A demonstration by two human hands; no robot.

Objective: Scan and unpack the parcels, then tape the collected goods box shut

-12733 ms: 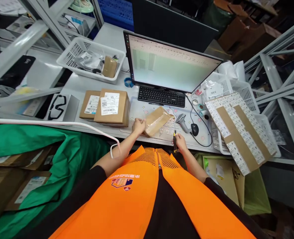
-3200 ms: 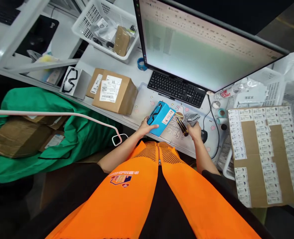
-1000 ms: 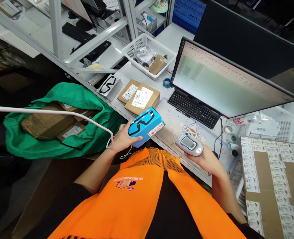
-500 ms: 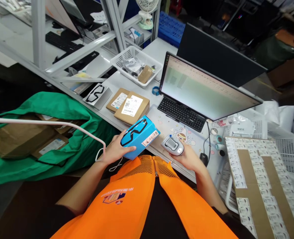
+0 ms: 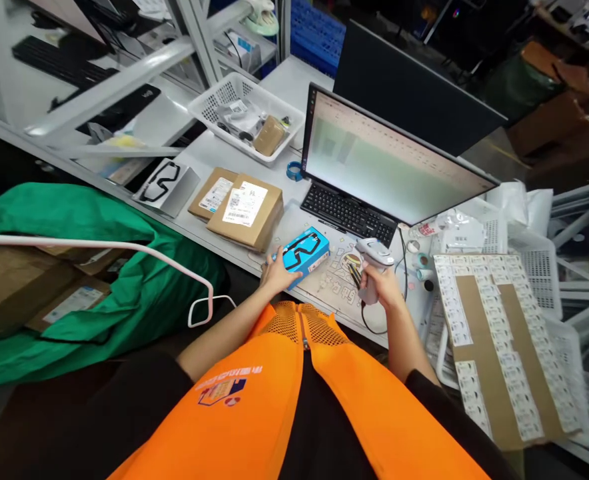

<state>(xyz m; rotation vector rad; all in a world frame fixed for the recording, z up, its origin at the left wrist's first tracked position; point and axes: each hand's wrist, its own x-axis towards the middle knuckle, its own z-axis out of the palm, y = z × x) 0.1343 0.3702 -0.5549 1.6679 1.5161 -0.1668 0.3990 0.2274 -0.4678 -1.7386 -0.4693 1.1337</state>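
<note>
My left hand (image 5: 277,272) is closed around the near left end of a blue box (image 5: 305,253) with a black zigzag print on its top. The box is low over the desk mat (image 5: 334,283), or resting on it; I cannot tell which. My right hand (image 5: 382,283) grips the handle of a grey-and-white barcode scanner (image 5: 374,252). Its head is raised and points left, apart from the box. A cable hangs from the handle. Several pens or similar thin sticks (image 5: 353,273) show just left of the scanner.
Two brown cartons (image 5: 247,217) with labels and a white printed box (image 5: 167,187) sit at the left. Behind are a white basket (image 5: 209,113), a keyboard (image 5: 349,213) and a monitor (image 5: 389,160). A label-covered cardboard sheet (image 5: 479,313) stands at right, a green sack (image 5: 139,253) at left.
The blue box has moved forward and right over the mat in my left hand. My right hand has raised and turned the scanner, so its handle now shows. The view has shifted.
</note>
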